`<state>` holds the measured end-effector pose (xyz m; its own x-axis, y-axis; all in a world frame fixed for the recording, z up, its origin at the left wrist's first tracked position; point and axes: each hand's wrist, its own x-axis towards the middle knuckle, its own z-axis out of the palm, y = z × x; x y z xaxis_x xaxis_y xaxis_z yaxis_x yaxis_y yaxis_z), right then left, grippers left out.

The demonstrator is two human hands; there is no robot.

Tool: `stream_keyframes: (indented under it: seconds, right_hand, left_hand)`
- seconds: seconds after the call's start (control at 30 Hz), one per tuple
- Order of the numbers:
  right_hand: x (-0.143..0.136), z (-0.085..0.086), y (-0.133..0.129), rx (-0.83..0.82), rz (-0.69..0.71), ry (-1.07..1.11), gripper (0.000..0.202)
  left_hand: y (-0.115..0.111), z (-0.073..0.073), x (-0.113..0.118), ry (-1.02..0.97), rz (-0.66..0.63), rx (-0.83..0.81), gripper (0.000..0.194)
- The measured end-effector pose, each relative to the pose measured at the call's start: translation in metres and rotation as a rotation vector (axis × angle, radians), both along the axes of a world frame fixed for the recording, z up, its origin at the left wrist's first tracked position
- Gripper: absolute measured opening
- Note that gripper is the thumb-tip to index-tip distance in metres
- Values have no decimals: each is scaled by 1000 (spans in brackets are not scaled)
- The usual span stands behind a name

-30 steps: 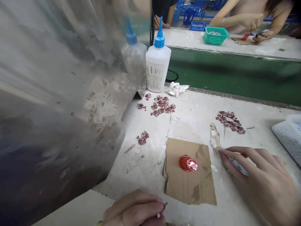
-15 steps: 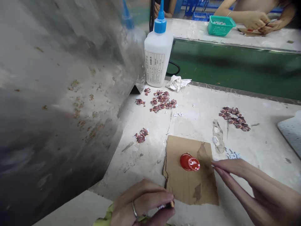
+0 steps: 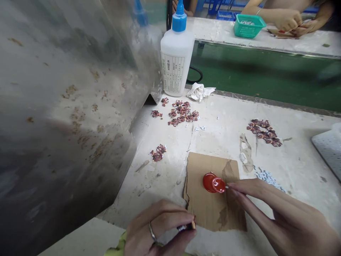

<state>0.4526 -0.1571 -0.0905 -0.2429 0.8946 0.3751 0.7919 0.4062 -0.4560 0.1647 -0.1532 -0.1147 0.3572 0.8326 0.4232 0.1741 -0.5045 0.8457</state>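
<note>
Red glue blob (image 3: 214, 183) looks wet, smeary; your right hand (image 3: 279, 217) pinches something tiny at its 3 o'clock edge, left hand (image 3: 160, 233) grips a small piece, likely light, fragile

Head view, close, down over worktable (image 3: 229, 117)

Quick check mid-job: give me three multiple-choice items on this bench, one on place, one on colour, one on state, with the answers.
1. Where is the red blob?
A. on the cardboard piece
B. in the green basket
C. under the glue bottle

2. What colour is the bottle's cap?
A. red
B. blue
C. yellow

3. What is the left hand doing?
A. lying flat and open
B. gripping the bottle
C. pinching a small piece

Answers:
1 A, the blob sits on the brown card.
2 B, the nozzle cap is blue.
3 C, fingertips close on a tiny item.
</note>
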Motion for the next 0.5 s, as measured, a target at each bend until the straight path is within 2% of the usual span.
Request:
stream_keyframes:
  seconds: [0.2,0.33,0.5]
  right_hand:
    - [4,-4,1,-45,36,-52,16]
    - [7,-5,-1,-42,32,-42,14]
    - [3,-3,-11,-47,6,73,23]
  left_hand:
    - [1,-2,0,-7,5,16,22]
    - [6,1,2,-9,7,51,17]
    - [12,4,11,-44,-3,81,16]
